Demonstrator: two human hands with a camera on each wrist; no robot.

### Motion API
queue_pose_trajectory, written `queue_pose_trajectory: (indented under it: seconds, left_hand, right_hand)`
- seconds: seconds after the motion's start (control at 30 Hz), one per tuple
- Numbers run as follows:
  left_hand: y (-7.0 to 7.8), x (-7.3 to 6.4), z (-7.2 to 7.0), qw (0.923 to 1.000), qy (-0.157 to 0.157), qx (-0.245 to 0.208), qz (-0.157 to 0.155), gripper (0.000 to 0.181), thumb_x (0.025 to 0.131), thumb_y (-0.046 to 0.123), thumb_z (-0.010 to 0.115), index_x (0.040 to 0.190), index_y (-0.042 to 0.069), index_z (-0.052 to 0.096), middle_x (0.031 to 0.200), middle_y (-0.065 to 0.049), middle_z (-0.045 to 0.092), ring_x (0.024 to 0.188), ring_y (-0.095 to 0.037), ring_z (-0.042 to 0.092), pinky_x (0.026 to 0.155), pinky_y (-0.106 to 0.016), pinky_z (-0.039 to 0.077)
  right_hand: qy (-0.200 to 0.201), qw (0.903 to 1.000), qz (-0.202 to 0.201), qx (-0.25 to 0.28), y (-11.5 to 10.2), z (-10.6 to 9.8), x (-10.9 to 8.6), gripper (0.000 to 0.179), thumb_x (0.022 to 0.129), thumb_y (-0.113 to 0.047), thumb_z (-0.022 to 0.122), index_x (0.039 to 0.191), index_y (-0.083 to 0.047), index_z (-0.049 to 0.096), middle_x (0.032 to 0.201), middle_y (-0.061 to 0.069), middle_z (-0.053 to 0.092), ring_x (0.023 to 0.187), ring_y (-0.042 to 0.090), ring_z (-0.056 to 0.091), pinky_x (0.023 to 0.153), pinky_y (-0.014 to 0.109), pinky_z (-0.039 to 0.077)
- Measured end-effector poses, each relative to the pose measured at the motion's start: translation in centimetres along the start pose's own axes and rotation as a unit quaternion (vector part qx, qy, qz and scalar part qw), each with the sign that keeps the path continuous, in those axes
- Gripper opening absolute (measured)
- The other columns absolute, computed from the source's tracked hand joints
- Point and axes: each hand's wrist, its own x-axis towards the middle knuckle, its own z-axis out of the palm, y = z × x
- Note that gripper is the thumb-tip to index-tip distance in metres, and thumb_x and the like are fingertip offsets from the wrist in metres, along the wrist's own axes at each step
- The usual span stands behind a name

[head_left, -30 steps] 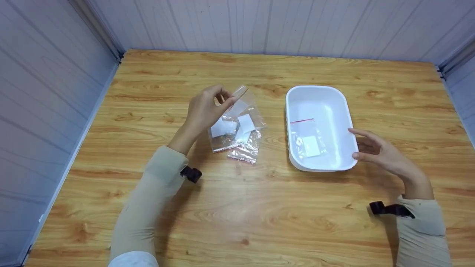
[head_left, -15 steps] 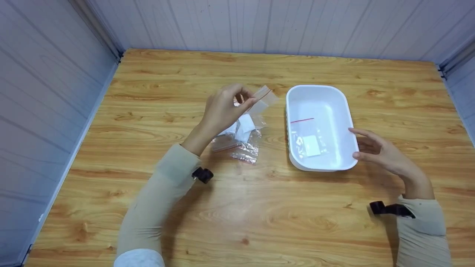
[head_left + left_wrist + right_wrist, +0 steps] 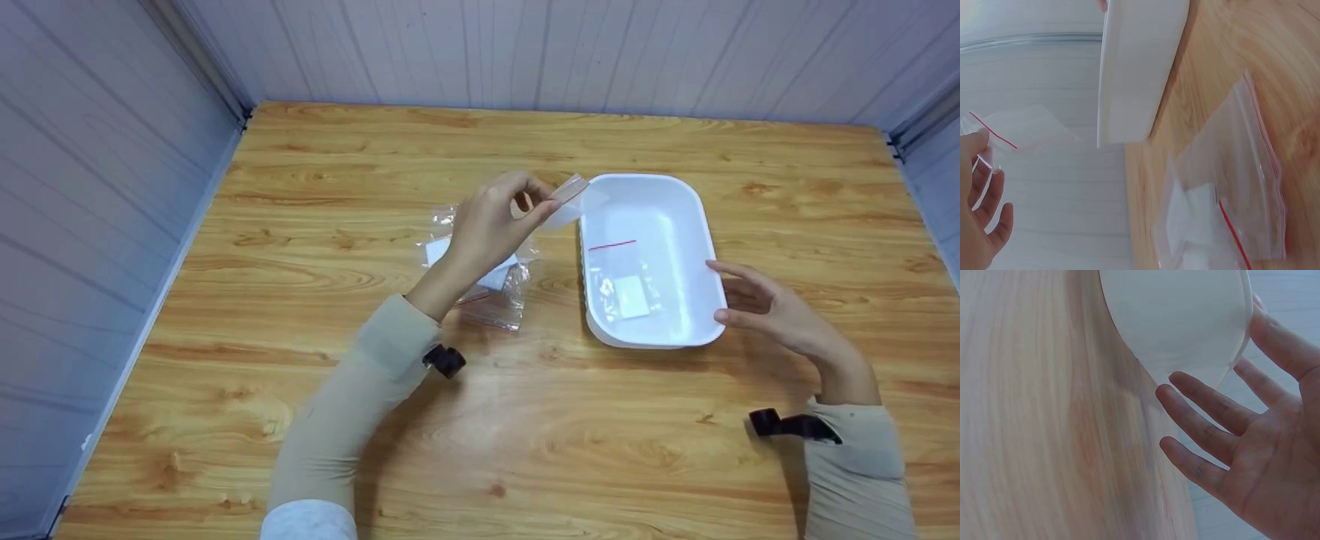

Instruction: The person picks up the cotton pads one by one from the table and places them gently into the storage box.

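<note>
at ten o'clock of the white tub (image 3: 670, 244), the left grip (image 3: 499, 214) pinches a clear bag (image 3: 562, 215); loosely spread, the right grip (image 3: 787, 311) touches the rim at four o'clock. best pinch lightly, tub held steady.

We counted two hands, one left hand (image 3: 491, 221) and one right hand (image 3: 776, 307), along with two tan sleeves (image 3: 859, 472) and two black wrist cameras (image 3: 445, 361). There was one wooden table (image 3: 555, 450), one white tub (image 3: 671, 232) and three walls (image 3: 495, 52). We saw one held bag (image 3: 568, 208) at the left hand and one inner bag (image 3: 616, 262) in the tub, with one white square (image 3: 632, 297) in it. We made out at least two heaped bags (image 3: 501, 309) on the table; the left hand partly hid them, so we could not settle their number.
</note>
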Motion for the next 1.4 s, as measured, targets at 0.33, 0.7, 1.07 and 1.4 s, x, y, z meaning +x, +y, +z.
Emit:
queue_pose_trajectory:
  seconds: [0.33, 0.7, 1.07, 1.4]
  left_hand:
    - [1.2, 0.5, 2.0, 0.9995, 0.000, -0.019, 0.025, 0.020, 0.096, 0.032, 0.067, 0.098, 0.013, 0.070, 0.093, 0.005, 0.069, 0.083, -0.010, 0.060, 0.067, -0.022, 0.045]
    - [2.6, 1.3, 3.7, 0.9987, -0.020, -0.046, 0.013, 0.020, 0.095, 0.032, 0.067, 0.100, 0.013, 0.070, 0.096, 0.006, 0.069, 0.085, -0.007, 0.059, 0.072, -0.019, 0.045]
    - [3.4, 2.0, 5.7, 0.9984, -0.016, -0.053, 0.015, 0.015, 0.094, 0.032, 0.069, 0.098, 0.018, 0.070, 0.092, 0.012, 0.066, 0.082, -0.003, 0.057, 0.064, -0.019, 0.043]
    - [3.4, 2.0, 7.5, 0.9970, -0.060, -0.048, -0.002, 0.015, 0.094, 0.032, 0.069, 0.099, 0.018, 0.069, 0.091, 0.012, 0.066, 0.081, -0.003, 0.056, 0.068, -0.017, 0.043]
  right_hand:
    - [0.004, 1.0000, 0.006, 0.007, 0.1, 0.0, 0.0, 0.065, 0.095, -0.001, 0.064, 0.153, -0.010, 0.036, 0.133, -0.002, 0.054, 0.117, 0.002, 0.055, 0.089, 0.017, 0.048]
    - [0.002, 1.0000, 0.004, 0.005, 0.0, 0.0, 0.0, 0.065, 0.095, -0.001, 0.064, 0.153, -0.009, 0.036, 0.130, -0.004, 0.055, 0.115, 0.004, 0.056, 0.088, 0.018, 0.049]
    - [0.005, 1.0000, 0.002, -0.002, 0.1, 0.1, 0.1, 0.064, 0.095, -0.001, 0.064, 0.153, -0.009, 0.036, 0.134, 0.001, 0.053, 0.116, 0.002, 0.055, 0.089, 0.016, 0.047]
    - [0.002, 0.9996, -0.002, 0.026, 0.1, 0.1, 0.1, 0.064, 0.095, 0.003, 0.063, 0.152, -0.008, 0.037, 0.132, -0.004, 0.054, 0.117, 0.003, 0.055, 0.089, 0.019, 0.050]
